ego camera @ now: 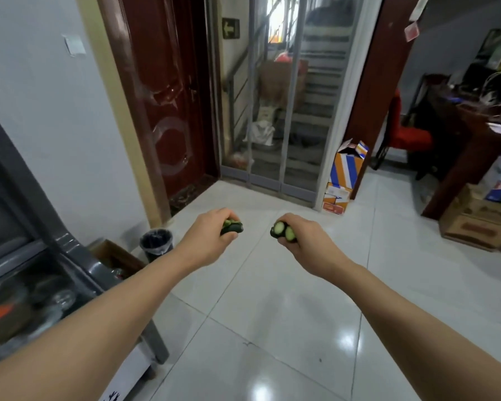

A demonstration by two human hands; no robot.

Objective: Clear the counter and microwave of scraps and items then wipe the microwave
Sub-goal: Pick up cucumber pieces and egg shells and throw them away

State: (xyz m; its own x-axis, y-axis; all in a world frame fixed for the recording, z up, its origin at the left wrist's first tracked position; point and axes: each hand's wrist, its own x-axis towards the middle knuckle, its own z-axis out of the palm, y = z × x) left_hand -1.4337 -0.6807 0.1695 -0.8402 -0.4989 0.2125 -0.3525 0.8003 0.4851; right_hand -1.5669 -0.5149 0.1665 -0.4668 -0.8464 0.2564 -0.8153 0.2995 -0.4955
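Cucumber pieces in left hand [232, 227] were dark green chunks, gripped in the curled fingers of the left hand [211, 230], poking out on its inner side; cucumber pieces in right hand [282, 232] showed two pale cut faces toward the camera, clamped by the right hand [304, 235], sticking out to its left. Both hands were closed around their pieces, held out in front over the white tile floor [272, 314], a gap of bare floor between the two fists. Floor ahead and to the right was open, glossy, up to the screen door [272, 111] and the dark red door [168, 96] on its left. Left edge was tight: grey cabinet [55, 270] with a cardboard box [113, 256] beside it, then a black-lined bin [156, 244] on the floor, just left of and below the left hand, near but apart from it. Right side had stacked boxes [345, 175] by the door frame and a brown carton [475, 221] under a desk [469, 140], well apart from the hands
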